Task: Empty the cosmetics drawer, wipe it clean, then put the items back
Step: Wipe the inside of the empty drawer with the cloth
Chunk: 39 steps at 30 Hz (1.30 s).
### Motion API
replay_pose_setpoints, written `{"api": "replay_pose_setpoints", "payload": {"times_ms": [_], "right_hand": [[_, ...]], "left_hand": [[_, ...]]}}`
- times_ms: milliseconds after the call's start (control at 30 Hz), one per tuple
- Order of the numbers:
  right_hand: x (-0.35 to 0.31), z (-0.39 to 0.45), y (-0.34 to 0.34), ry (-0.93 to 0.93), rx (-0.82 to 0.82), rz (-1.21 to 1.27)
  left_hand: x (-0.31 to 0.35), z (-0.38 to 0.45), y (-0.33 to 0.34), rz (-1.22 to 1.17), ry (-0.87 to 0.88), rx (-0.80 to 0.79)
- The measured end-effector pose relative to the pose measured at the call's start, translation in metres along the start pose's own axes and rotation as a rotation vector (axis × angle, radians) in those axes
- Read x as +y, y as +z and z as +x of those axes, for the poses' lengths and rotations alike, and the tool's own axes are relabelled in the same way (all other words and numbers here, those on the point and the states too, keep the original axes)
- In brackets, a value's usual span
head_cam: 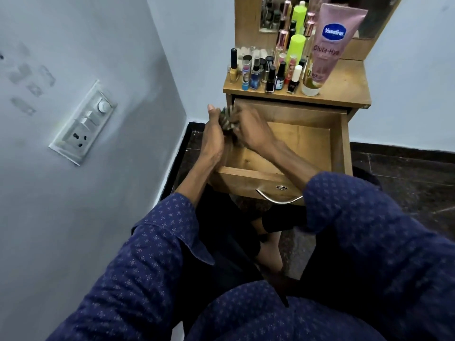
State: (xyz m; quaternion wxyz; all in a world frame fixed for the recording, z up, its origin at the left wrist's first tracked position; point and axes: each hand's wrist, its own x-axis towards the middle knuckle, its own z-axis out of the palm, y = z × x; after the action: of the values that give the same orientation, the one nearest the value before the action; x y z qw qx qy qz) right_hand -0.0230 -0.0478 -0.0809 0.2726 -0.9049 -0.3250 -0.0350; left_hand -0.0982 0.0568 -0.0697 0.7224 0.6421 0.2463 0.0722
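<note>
The wooden drawer of a small dressing table is pulled out, and its bare wooden floor shows with nothing lying on it. At its far left corner both hands hold a bunched striped cloth. My left hand grips the cloth from the left side, thumb up. My right hand grips it from the right, reaching across the drawer. Most of the cloth is hidden between the hands. Many cosmetics stand on the tabletop above: nail polish bottles, a neon green can and a pink Vaseline tube.
A mirror backs the table. A grey wall with a switch panel stands close on the left. The drawer front carries a metal handle. Dark tiled floor lies to the right. My bare foot is below the drawer.
</note>
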Motion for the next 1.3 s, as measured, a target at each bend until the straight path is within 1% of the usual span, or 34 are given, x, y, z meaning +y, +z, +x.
{"api": "replay_pose_setpoints", "payload": {"times_ms": [33,133,167,233,267,300,333,400,433,467,500,600,667,700,767,867,933,1000,1133,1167,1233,1300], "right_hand": [[-0.005,-0.016,-0.001,-0.023,-0.021,0.034],[-0.019,-0.05,-0.004,-0.075,-0.125,0.104],[-0.017,-0.051,-0.001,-0.075,-0.126,0.12],[-0.008,-0.042,0.004,0.023,-0.042,0.166],[-0.003,-0.036,0.008,0.106,0.035,0.174],[0.003,-0.03,0.012,0.228,0.125,0.215],[0.009,-0.023,0.013,0.4,0.202,0.317],[0.021,-0.007,0.014,0.718,0.302,0.641],[0.026,0.003,0.016,0.814,0.283,0.792],[0.025,0.01,0.015,0.827,0.227,0.864],[0.022,0.017,0.018,0.784,0.175,0.879],[0.014,0.022,0.034,0.599,0.053,0.733],[0.028,0.026,0.052,0.618,0.039,0.646],[0.034,0.029,0.057,0.667,0.017,0.611],[0.026,0.031,0.035,0.72,-0.065,0.598],[0.016,0.043,0.002,0.746,-0.108,0.558],[0.015,0.049,-0.005,0.721,-0.098,0.54],[0.015,0.046,0.003,0.679,-0.124,0.529],[0.016,0.031,0.012,0.642,-0.321,0.406],[0.016,0.032,0.007,0.638,-0.337,0.442],[0.018,0.041,-0.004,0.667,-0.297,0.52],[0.018,0.05,-0.012,0.672,-0.227,0.493]], "left_hand": [[0.002,-0.002,0.0,-0.019,-0.026,-0.003],[-0.007,0.008,-0.003,0.057,-0.051,-0.004],[-0.008,0.009,-0.004,0.088,-0.048,-0.012],[-0.003,0.008,-0.001,0.179,-0.01,-0.03],[0.001,0.006,0.002,0.243,0.025,-0.053],[0.004,0.005,0.004,0.317,0.059,-0.081],[0.006,0.004,0.006,0.396,0.102,-0.116],[0.002,0.006,0.008,0.519,0.162,-0.191],[-0.002,0.008,0.008,0.566,0.169,-0.22],[-0.007,0.011,0.006,0.602,0.177,-0.24],[-0.01,0.013,0.005,0.619,0.176,-0.248],[-0.014,0.02,0.002,0.608,0.165,-0.26],[-0.012,0.018,0.003,0.621,0.167,-0.277],[-0.012,0.017,0.004,0.632,0.157,-0.279],[-0.013,0.016,0.005,0.624,0.151,-0.285],[-0.015,0.015,0.004,0.618,0.157,-0.291],[-0.016,0.016,0.003,0.637,0.147,-0.281],[-0.016,0.016,0.003,0.636,0.133,-0.283],[-0.016,0.015,0.005,0.67,0.156,-0.301],[-0.017,0.015,0.005,0.674,0.169,-0.302],[-0.019,0.015,0.003,0.672,0.186,-0.314],[-0.021,0.017,0.002,0.639,0.174,-0.316]]}}
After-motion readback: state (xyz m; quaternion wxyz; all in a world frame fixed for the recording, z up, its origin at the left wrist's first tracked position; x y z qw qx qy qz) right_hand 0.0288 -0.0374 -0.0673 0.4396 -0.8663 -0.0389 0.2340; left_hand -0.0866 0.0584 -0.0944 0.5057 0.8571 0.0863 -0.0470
